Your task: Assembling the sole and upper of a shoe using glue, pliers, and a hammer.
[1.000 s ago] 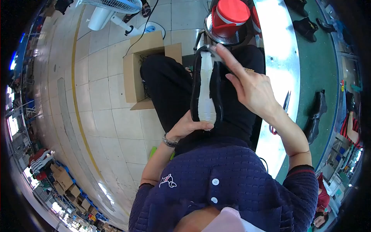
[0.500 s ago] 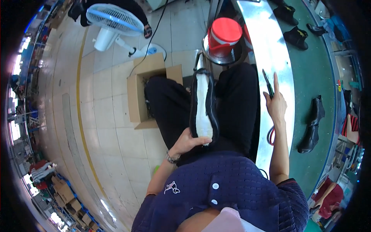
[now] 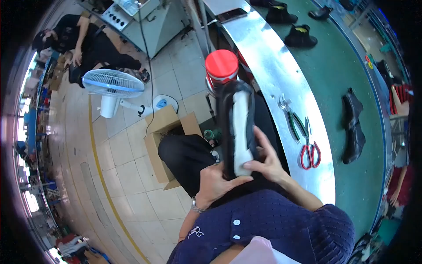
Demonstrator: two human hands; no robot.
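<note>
A black shoe upper (image 3: 226,127) is held up over my lap, its underside with a long white insole (image 3: 241,127) facing me. My left hand (image 3: 214,182) grips its near end from the left, thumb across the bottom edge. From the right, my right hand (image 3: 268,162) closes on the same end, thumb pressed on the white insole. The shoe is slightly blurred. On the metal ledge to my right lie pincers with dark green handles (image 3: 295,123). Beside them are scissors with red handles (image 3: 310,154). Neither hand touches these tools.
A red-lidded tub (image 3: 222,66) stands ahead beside the metal ledge (image 3: 263,48), which bears a phone (image 3: 231,15). An open cardboard box (image 3: 154,145) is by my left knee, with a fan (image 3: 114,83) beyond. Dark shoes (image 3: 353,125) sit on the green belt (image 3: 329,70). Someone sits far left.
My right hand has left the dark-handled tool on the ledge and come across to the shoe upper, taking hold of its near end. The view has shifted, and the whole ledge tool group now shows.
</note>
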